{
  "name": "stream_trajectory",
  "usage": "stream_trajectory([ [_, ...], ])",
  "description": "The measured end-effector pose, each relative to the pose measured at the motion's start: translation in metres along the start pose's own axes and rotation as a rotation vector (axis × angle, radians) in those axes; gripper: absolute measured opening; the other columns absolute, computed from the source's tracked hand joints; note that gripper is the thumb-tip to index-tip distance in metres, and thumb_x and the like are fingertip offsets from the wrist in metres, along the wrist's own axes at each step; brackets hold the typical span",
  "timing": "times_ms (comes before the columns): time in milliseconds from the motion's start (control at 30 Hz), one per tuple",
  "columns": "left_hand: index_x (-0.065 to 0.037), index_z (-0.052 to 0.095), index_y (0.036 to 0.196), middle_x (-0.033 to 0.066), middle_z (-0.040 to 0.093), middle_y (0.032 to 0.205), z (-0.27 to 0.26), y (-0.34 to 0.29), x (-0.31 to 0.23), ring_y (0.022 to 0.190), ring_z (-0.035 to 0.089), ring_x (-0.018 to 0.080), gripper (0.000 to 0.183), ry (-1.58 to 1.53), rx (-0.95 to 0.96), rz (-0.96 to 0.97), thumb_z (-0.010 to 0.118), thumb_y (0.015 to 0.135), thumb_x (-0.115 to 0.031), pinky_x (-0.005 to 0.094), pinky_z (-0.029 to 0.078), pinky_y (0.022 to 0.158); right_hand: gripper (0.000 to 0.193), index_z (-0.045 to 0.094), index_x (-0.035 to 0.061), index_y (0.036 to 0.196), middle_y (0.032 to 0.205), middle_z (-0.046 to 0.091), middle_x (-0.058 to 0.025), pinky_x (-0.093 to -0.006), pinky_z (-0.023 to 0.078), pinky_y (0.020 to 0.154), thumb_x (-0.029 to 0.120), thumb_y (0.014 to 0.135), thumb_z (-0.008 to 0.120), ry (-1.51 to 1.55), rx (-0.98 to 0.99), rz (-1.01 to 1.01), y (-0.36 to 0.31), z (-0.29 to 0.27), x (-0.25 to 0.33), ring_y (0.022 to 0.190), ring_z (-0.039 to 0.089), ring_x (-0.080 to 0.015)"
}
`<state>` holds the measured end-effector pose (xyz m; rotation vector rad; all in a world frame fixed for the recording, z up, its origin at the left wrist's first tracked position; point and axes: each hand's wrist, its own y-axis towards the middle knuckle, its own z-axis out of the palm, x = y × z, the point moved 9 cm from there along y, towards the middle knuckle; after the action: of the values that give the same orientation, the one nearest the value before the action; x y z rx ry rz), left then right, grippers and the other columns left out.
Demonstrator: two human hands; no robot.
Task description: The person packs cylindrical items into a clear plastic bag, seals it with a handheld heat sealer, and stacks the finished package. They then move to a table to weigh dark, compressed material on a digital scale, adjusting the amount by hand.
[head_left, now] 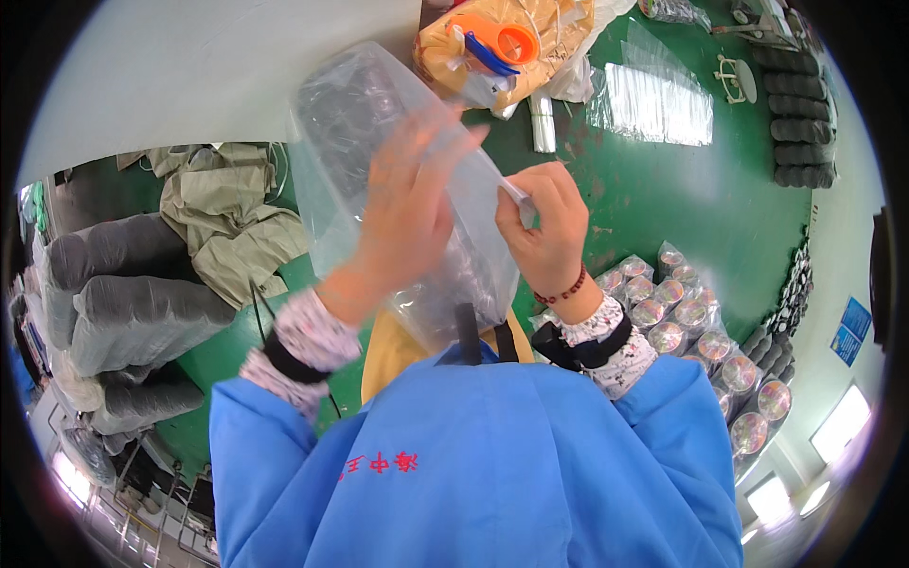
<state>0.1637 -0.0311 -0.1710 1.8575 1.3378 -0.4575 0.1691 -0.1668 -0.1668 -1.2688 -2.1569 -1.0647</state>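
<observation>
A large clear plastic bag [473,204] stands in front of me, slanting from upper left down toward my body. Something dark and bulky [350,109] shows through its film; I cannot make out its kind. My right hand [547,222] pinches the bag's right edge between thumb and fingers, the film bunched there. Across the bag's front lies my left hand [407,213], blurred by motion, its fingers stretched out and apart. It seems to be over or touching the film and grips nothing I can see.
A pale table [189,76] is at far left. Behind the bag sits a yellow sack [559,43] with an orange part. Grey wrapped rolls [142,317] and khaki cloth [227,213] lie left. Clear-wrapped round packs [710,341] stand right; flat plastic sheets [653,104] lie on the green floor.
</observation>
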Motion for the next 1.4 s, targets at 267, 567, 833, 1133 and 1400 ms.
stream_trajectory([
  [267,-0.006,0.066,0.085,0.0052,0.063,0.082,0.059,0.049,-0.011,0.08,0.061,0.0256,0.009,-0.224,0.703,0.182,0.064,0.077,-0.002,0.0364,0.048,0.076,0.039,0.054,0.0049,0.096,0.083,0.064,-0.0113,-0.0348,0.05,0.066,0.023,0.072,0.079,-0.137,0.265,1.137,-0.305,0.045,-0.12,0.072,0.063,-0.024],
  [567,-0.006,0.067,0.086,0.0031,0.059,0.084,0.055,0.05,-0.015,0.083,0.057,0.0245,0.018,-0.24,0.653,0.215,0.064,0.072,0.004,0.0342,0.046,0.071,0.039,0.051,-0.0006,0.123,0.126,0.052,-0.0194,-0.0432,0.041,0.098,0.009,0.085,0.052,0.13,0.413,0.162,-0.14,0.092,0.012,0.115,0.05,-0.0356],
  [833,-0.013,0.068,0.082,0.0027,0.055,0.078,-0.017,-0.016,-0.005,0.078,0.054,0.0249,0.026,-0.022,0.35,0.301,0.068,0.06,0.002,0.0372,0.038,0.066,0.059,0.038,-0.0048,0.135,0.138,0.039,-0.028,-0.0456,0.032,0.107,0.023,0.087,0.058,0.095,0.709,0.344,-0.163,0.139,-0.056,0.126,0.037,-0.0439],
  [1133,-0.008,0.061,0.078,0.0027,0.056,0.08,-0.042,-0.19,0.122,0.078,0.059,0.0229,0.019,0.357,0.137,-0.011,0.066,0.061,-0.002,0.0353,0.044,0.069,0.02,0.057,0.0051,0.097,0.104,0.06,-0.0173,-0.0408,0.05,0.076,0.021,0.084,0.058,-0.237,1.014,0.665,-0.276,0.032,-0.094,0.095,0.059,-0.0326],
  [1400,-0.005,0.06,0.077,0.0073,0.06,0.087,-0.007,-0.246,0.198,0.084,0.06,0.0266,0.017,0.168,-0.119,-0.348,0.067,0.065,0.006,0.0354,0.048,0.071,0.013,0.056,0.0043,0.092,0.095,0.059,-0.0174,-0.0434,0.047,0.076,0.016,0.086,0.056,-0.144,0.738,0.167,-0.093,0.146,-0.098,0.088,0.057,-0.0353],
])
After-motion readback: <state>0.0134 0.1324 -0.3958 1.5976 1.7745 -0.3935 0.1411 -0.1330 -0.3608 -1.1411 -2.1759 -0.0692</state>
